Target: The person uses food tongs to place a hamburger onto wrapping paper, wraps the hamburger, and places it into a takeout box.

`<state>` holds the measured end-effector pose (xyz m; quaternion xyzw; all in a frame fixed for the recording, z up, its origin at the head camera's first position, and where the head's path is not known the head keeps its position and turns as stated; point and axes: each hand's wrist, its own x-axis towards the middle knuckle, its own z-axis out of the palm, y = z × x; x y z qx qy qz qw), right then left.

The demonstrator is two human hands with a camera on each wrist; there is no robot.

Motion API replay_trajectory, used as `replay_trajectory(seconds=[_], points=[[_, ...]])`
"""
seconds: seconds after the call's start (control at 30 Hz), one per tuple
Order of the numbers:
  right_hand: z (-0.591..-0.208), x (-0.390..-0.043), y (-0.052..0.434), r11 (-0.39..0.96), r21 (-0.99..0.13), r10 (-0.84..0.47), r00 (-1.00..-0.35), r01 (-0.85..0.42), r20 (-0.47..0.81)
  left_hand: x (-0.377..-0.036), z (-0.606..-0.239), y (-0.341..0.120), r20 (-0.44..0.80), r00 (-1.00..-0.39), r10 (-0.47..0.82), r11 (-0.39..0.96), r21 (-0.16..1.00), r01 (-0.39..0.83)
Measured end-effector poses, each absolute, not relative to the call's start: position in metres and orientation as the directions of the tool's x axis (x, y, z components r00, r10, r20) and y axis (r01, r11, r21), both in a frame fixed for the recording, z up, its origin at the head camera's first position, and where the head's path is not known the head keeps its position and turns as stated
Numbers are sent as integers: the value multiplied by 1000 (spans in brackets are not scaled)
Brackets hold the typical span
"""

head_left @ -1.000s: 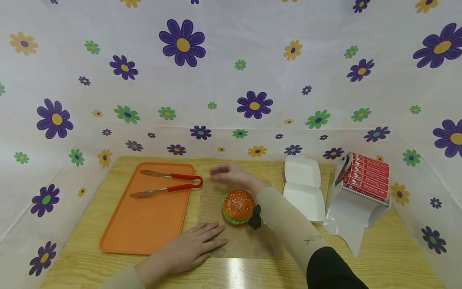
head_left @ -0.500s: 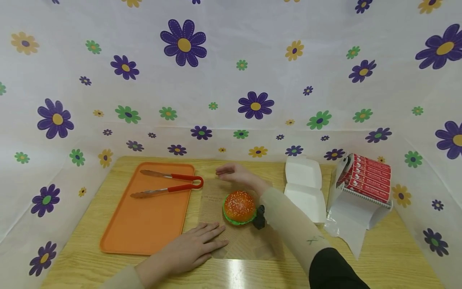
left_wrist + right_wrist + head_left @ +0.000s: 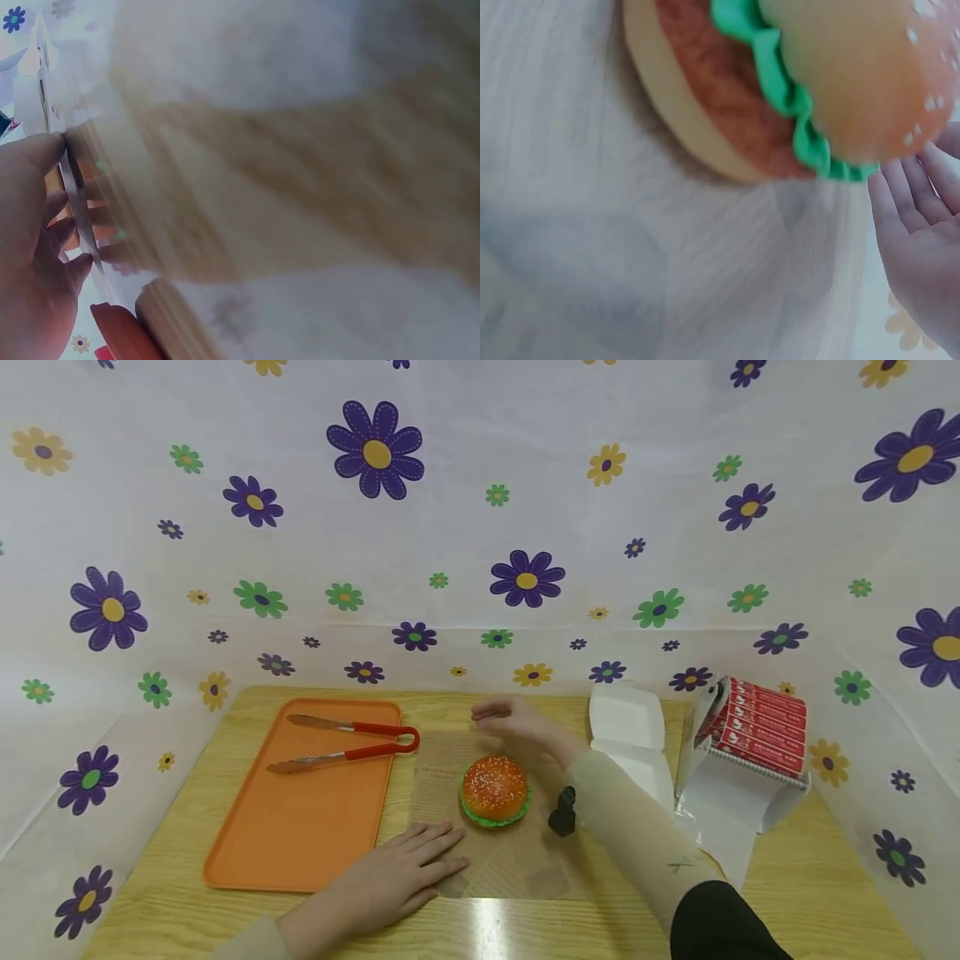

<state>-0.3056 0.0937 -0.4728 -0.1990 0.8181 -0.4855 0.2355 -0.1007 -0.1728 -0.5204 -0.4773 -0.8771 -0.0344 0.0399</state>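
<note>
A toy burger (image 3: 494, 790) with a sesame bun and green lettuce sits on a sheet of translucent wrapping paper (image 3: 510, 860) at the table's middle. My left hand (image 3: 408, 874) lies flat on the paper's near left corner, fingers straight. My right hand (image 3: 517, 722) hovers open just behind the burger, fingers relaxed and pointing left, holding nothing. The right wrist view shows the burger (image 3: 795, 97) close up on the paper, with the open right hand (image 3: 922, 225) beside it. In the left wrist view my left hand (image 3: 34, 247) rests on the paper's edge; that view is blurred.
An orange tray (image 3: 300, 835) on the left carries red-handled tongs (image 3: 348, 743). An open white clamshell box (image 3: 630, 739) stands right of the burger. A red-and-white stack on a paper holder (image 3: 753, 735) is at the far right. Floral sheeting walls the table.
My right hand has moved to the right behind the burger, away from the tongs' handle, and the forearm has swung clear of the burger. The left hand has stayed put.
</note>
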Motion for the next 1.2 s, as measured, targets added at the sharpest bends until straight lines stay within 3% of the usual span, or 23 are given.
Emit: replay_trajectory(seconds=[0.13,0.4,0.7,1.2], points=[[-474,-306,106,468,-874,-546,-820,-131,-170,-99,-519,-173,99,-544,833,544,29,838],[-470,-302,129,440,-894,-481,-862,-82,-157,-100,-521,-173,117,-545,830,548,11,836],[-466,-300,152,465,-883,-424,-890,-54,-169,-99,-521,-173,68,-585,808,583,49,811],[-473,-300,164,512,-854,-411,-899,-89,-152,-99,-523,-173,104,-555,825,555,32,831]])
